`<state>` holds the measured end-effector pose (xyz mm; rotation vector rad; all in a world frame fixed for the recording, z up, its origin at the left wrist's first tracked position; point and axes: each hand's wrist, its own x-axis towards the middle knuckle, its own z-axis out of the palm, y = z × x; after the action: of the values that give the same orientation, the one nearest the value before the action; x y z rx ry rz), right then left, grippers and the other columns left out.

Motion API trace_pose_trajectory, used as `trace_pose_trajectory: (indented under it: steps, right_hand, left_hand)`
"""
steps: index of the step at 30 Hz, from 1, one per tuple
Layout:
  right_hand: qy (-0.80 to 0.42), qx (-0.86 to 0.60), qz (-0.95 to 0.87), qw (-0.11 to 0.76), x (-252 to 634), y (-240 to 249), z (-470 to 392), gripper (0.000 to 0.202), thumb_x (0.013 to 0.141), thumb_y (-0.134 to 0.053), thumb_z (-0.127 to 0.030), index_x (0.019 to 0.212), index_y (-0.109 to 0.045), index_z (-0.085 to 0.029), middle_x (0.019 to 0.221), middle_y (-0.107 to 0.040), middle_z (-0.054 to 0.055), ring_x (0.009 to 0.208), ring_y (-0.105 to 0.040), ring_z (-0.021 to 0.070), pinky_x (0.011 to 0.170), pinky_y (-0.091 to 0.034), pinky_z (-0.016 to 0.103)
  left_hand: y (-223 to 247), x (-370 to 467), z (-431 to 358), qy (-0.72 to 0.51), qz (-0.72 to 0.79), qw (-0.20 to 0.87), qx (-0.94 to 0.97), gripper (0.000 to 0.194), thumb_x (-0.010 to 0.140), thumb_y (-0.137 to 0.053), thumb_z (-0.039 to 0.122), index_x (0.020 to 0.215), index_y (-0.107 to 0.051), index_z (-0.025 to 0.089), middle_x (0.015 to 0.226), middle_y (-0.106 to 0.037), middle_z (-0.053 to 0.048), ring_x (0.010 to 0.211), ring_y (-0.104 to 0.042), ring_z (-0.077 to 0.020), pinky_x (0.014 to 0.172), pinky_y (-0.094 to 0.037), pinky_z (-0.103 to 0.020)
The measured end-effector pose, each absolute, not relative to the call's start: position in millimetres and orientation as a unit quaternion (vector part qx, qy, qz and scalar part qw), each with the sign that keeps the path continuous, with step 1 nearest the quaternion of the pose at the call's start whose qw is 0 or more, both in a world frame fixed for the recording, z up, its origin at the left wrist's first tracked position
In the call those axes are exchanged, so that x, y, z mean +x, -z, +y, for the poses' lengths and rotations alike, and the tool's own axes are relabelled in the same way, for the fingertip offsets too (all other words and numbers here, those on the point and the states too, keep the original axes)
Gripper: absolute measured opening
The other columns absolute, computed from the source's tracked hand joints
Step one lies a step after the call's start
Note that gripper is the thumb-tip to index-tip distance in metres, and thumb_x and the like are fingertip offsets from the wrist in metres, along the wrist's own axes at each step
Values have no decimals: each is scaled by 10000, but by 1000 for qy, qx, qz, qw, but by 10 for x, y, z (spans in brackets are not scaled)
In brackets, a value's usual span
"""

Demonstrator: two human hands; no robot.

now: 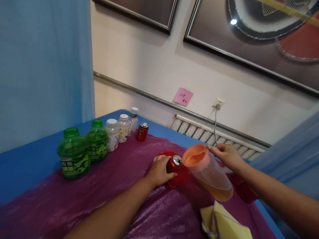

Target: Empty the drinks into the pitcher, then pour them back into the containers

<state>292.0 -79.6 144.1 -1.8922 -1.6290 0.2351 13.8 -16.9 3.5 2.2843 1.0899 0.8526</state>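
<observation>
My left hand [159, 169] is wrapped round a red can [174, 163] that stands in a scalloped red dish [180, 179]. To the right of the can, a clear pitcher [211, 176] with an orange lid [196, 156] and amber liquid inside leans toward the can's open top. My right hand [228, 156] grips the pitcher on its far right side; the handle is mostly hidden. The lid's front edge is close to the can. No stream of liquid can be made out.
Green bottles [74, 154], white-capped bottles [124, 128] and another red can [142, 131] line the left back of the purple sheet [104, 189]. A yellow cloth [223, 222] lies at the front right. A red object [245, 191] is behind my right forearm. A radiator [199, 131] stands behind.
</observation>
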Motion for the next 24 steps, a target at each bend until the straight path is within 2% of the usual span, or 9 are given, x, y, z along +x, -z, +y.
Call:
trace_pose_trajectory:
  steps: [24]
  right_hand:
    - [-94,-724,-614,299,2919,-1423,-800,642,768,-562,-787,539,-320,-238,493,-259,-63,460,-265,88,425,-203,251]
  left_hand:
    - [-52,144,-180,-309,395,233,834,576,684,-819,427,1208,-650,259,1200,-686,-76,1162,-577,-328,1033,-409,-451]
